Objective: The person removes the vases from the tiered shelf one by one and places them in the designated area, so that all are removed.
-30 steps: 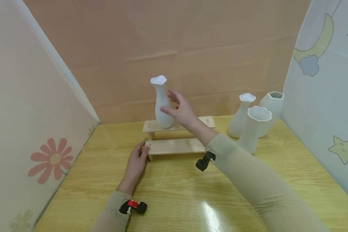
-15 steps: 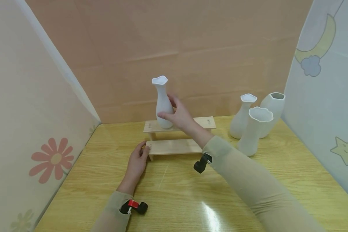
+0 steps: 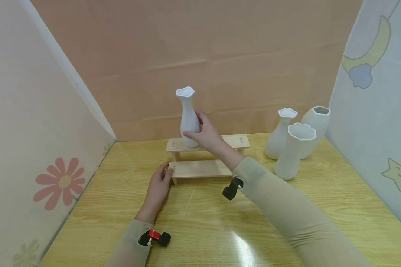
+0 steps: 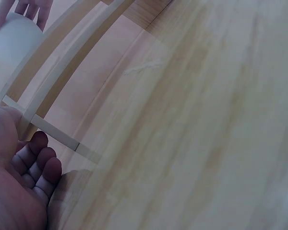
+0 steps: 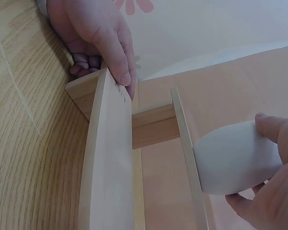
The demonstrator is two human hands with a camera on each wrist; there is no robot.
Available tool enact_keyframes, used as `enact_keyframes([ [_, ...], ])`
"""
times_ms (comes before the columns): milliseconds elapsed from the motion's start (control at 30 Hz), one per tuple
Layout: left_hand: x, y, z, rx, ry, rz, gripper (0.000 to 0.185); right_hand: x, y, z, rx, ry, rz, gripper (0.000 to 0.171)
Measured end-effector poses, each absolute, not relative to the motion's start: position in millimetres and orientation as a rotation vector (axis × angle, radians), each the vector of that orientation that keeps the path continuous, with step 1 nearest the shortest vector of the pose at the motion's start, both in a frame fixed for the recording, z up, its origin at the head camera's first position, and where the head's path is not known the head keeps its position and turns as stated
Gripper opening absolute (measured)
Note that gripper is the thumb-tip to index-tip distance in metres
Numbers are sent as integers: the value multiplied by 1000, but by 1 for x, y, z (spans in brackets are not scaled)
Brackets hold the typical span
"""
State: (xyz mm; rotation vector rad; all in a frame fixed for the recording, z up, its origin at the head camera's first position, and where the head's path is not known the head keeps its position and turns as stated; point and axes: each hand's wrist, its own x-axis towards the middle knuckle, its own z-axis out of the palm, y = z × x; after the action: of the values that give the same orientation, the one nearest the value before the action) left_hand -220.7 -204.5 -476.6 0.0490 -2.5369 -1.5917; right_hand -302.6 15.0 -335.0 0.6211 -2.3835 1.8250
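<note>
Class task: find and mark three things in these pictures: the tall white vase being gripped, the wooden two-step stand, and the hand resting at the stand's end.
tall white vase [image 3: 188, 115], head view, on its neck.
wooden stand [image 3: 200, 168], head view, on the lower step's top.
left hand [image 3: 157, 187], head view, on the back of the hand.

My right hand [image 3: 207, 134] is stretched forward with fingers curled in a grip, while my left hand [image 3: 157, 185] rests low, thumb up.

slender vase [image 3: 188, 116]: plain white | stepped shelf [image 3: 204, 167]: pale wood | table [image 3: 320, 200]: yellow oak grain | left wall [image 3: 36, 148]: pink daisy print | sleeves [image 3: 287, 211]: beige
</note>
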Motion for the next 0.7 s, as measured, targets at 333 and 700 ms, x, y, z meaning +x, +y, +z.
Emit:
enact_keyframes([
  [333,-220,-203,-475,57,-2548,-1596,53,-294,21,-335,560,-2416,1776,83],
  [700,-221,-207,-477,57,-2554,-1574,54,-269,50,-319,580,-2429,1772,82],
])
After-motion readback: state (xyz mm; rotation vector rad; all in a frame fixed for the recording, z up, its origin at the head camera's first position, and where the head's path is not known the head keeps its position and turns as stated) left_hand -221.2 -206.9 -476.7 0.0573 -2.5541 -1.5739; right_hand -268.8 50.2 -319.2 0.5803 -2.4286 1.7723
